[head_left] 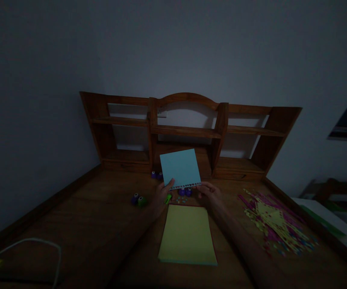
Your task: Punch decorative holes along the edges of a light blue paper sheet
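Observation:
A light blue sheet of paper [180, 166] is held up, slightly tilted, above the desk. A row of small dark punched shapes runs along its lower edge. My left hand [162, 193] grips the lower left corner, thumb on the front face. At the lower right corner, my right hand [210, 192] has its fingers closed on the sheet's edge. Just behind that edge stand purple craft punches [185, 192], partly hidden. Tiny pale paper bits [182, 199] lie below, beside a bright green tool [168, 198]. Nearer to me rests a stack of yellow paper [188, 235].
Purple and green punches [139, 200] stand to the left, and more purple ones [156, 175] behind the sheet. Pink and yellow paper strips [274, 220] are heaped at right. A wooden shelf unit [187, 130] lines the back. A white cable [37, 240] curves at front left.

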`<state>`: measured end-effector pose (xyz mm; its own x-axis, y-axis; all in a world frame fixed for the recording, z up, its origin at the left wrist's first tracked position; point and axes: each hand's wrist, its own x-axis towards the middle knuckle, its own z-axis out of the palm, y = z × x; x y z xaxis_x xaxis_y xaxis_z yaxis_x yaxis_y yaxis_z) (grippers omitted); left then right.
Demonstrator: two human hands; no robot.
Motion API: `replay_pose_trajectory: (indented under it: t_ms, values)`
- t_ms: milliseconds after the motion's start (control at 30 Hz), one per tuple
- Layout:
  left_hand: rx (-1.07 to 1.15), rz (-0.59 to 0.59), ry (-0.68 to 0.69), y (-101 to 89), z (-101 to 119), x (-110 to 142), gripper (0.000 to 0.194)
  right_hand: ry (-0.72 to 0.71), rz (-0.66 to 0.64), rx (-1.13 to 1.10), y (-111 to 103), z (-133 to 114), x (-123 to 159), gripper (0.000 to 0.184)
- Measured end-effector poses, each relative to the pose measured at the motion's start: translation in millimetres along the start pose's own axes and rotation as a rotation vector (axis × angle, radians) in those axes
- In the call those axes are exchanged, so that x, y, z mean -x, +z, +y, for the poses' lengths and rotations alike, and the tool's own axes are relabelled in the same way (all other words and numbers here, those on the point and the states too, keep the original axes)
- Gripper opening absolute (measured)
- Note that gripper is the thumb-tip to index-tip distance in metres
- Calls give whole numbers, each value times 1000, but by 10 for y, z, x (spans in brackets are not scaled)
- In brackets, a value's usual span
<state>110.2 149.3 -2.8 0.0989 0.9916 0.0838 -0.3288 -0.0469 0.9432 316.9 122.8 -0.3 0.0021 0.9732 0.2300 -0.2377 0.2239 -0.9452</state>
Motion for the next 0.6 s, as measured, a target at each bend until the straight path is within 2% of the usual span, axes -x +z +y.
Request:
replay_pose_trajectory:
  t_ms: [333,600]
  values:
    - [-62,-52,-30,-22,-18,-6,44,-64,77,22,-25,17,-25,22]
    - [-88,-67,-31,-1,14,37,40,-62,150,55,-36,-80,-12,24]
